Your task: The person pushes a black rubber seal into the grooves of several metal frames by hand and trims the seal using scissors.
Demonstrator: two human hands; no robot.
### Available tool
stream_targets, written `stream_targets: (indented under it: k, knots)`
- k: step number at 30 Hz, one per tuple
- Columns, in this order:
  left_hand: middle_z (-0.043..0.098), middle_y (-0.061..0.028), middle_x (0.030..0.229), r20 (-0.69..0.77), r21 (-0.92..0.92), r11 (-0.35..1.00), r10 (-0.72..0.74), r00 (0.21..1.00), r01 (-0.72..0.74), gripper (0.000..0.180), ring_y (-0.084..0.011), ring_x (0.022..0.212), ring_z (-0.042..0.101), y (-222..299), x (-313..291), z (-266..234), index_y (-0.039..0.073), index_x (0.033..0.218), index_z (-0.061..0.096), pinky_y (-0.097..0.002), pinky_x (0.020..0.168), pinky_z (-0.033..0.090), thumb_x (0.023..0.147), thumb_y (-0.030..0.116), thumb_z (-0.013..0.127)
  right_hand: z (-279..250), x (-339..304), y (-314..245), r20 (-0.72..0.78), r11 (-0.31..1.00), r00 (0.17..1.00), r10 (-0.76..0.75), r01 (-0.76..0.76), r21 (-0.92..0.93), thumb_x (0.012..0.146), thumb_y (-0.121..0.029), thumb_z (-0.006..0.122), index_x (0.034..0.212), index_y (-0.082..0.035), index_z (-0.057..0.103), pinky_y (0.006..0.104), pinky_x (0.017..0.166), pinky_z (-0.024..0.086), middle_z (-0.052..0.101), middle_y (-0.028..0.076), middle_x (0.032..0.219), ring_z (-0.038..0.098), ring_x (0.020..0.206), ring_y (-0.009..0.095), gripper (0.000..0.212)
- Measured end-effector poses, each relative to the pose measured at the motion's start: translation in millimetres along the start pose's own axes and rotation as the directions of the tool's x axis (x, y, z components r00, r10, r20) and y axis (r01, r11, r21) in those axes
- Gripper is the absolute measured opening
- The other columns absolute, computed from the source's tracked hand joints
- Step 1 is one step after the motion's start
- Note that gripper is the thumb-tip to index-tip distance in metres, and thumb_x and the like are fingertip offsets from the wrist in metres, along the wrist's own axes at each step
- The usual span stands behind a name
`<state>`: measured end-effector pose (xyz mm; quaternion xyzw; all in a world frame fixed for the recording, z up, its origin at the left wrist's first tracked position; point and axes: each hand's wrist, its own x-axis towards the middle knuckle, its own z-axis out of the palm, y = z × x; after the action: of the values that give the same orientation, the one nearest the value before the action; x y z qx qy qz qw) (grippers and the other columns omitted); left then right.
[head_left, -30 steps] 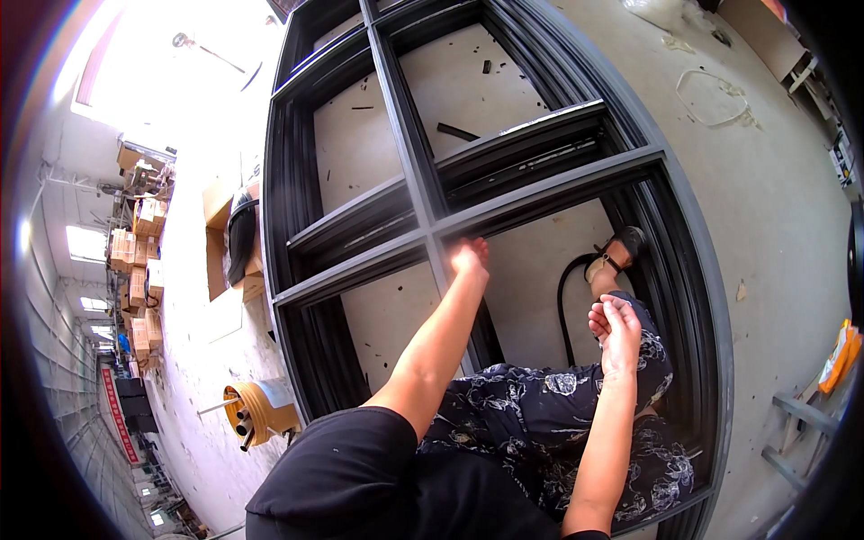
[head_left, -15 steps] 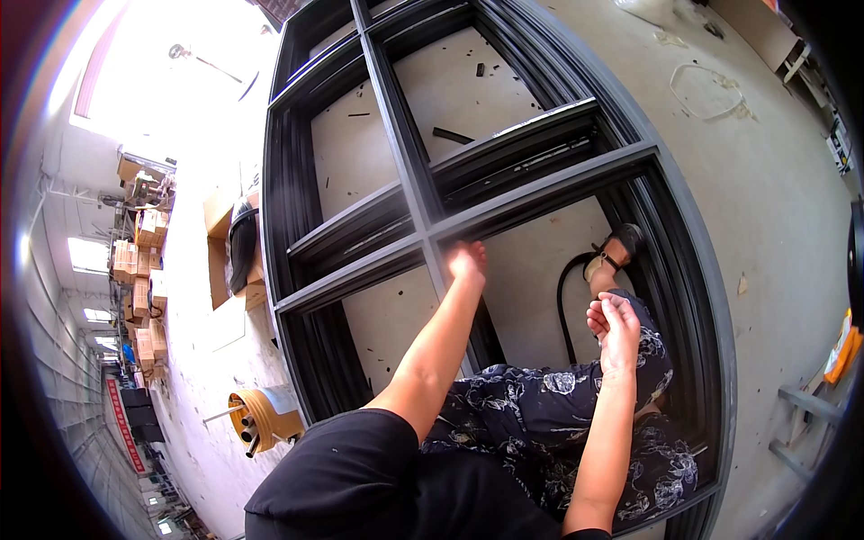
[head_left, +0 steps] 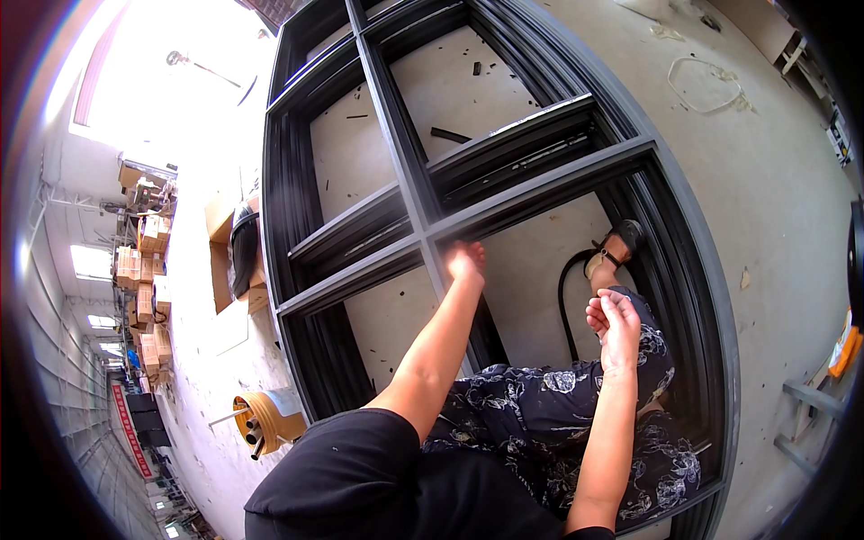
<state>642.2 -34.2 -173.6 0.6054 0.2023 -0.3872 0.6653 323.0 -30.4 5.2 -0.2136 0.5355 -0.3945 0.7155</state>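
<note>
A large dark grey metal window frame (head_left: 551, 175), divided by crossing bars, lies around my legs. My left hand (head_left: 466, 261) is at the crossing of the middle bars, its fingers curled in. Glare and blur hide its fingertips and whatever they may hold. My right hand (head_left: 616, 328) hovers above my right knee, palm partly up, with the thumb and fingers drawn together. Anything between those fingers is too small to make out. Below, a black rubber strip or hose (head_left: 564, 306) curves over the floor inside the near right opening, beside my sandalled foot (head_left: 616, 249).
Dark offcuts (head_left: 450, 136) lie on the floor inside the frame's openings. To the left stand an open cardboard box (head_left: 220, 270) with a black bundle and a yellow bucket-like container (head_left: 267, 421) with tubes. Stacked cartons (head_left: 148, 297) line the far left; a grey metal stand (head_left: 812, 400) is at right.
The view has shifted very slightly. Both hands keep nearly the same place and pose.
</note>
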Motion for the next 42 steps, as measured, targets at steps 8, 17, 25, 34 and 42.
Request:
stream_targets:
  k: [8, 17, 25, 34, 42]
  knots:
    - [0.071, -0.0056, 0.082, 0.011, 0.001, 1.0, 0.002, 1.0, -0.002, 0.019, -0.0179, 0.068, 0.066, 1, 0, 1, 0.018, 0.101, 0.052, -0.0308, 0.055, 0.052, 0.101, 0.037, 0.056, -2, 0, 3, 0.003, 1.0, 1.0, -0.013, 0.012, 0.013, 0.098, -0.013, 0.06, 0.107, -0.003, 0.064, 0.0236, 0.071, 0.055, 0.069, 0.004, 0.089, 0.067, 0.079, 0.012, 0.014]
    - [0.07, -0.0049, 0.107, 0.097, -0.195, 0.956, -0.204, 0.974, 0.22, 0.024, -0.0215, 0.095, 0.063, 2, 9, -12, 0.011, 0.093, 0.056, -0.0395, 0.081, 0.053, 0.101, 0.034, 0.052, -6, 3, 4, 0.018, 0.999, 1.0, -0.018, 0.017, 0.03, 0.097, -0.015, 0.061, 0.106, -0.004, 0.064, 0.0234, 0.071, 0.055, 0.07, 0.006, 0.09, 0.067, 0.079, 0.012, 0.014]
    - [0.066, -0.0127, 0.107, 0.217, -0.422, 0.874, -0.16, 0.963, 0.24, 0.019, -0.0289, 0.108, 0.063, 25, -29, -7, 0.008, 0.078, 0.049, -0.0463, 0.096, 0.052, 0.086, 0.013, 0.065, -8, -3, 3, 0.029, 0.995, 0.999, -0.044, 0.041, 0.095, 0.097, -0.015, 0.063, 0.105, -0.003, 0.064, 0.0236, 0.072, 0.054, 0.069, 0.005, 0.09, 0.066, 0.077, 0.011, 0.014]
    - [0.065, -0.0093, 0.099, 0.427, 0.194, 0.965, 0.078, 0.901, -0.175, 0.015, -0.0226, 0.092, 0.067, 47, -80, -4, 0.003, 0.105, 0.064, -0.0342, 0.083, 0.057, 0.091, 0.008, 0.067, -7, -3, 6, 0.04, 0.988, 0.996, -0.079, 0.073, 0.139, 0.096, -0.015, 0.063, 0.104, -0.004, 0.064, 0.0241, 0.071, 0.053, 0.069, 0.005, 0.089, 0.066, 0.077, 0.012, 0.014]
    - [0.058, -0.0125, 0.091, 0.99, 0.09, -0.128, 0.122, 0.074, -0.988, 0.037, -0.029, 0.082, 0.06, 45, -257, 22, 0.007, 0.112, 0.07, -0.036, 0.072, 0.05, 0.076, -0.004, 0.07, -14, -4, 8, 0.018, 0.989, 0.996, -0.087, 0.084, 0.126, 0.096, -0.017, 0.063, 0.106, -0.004, 0.064, 0.0249, 0.074, 0.054, 0.069, 0.005, 0.091, 0.066, 0.081, 0.013, 0.016]
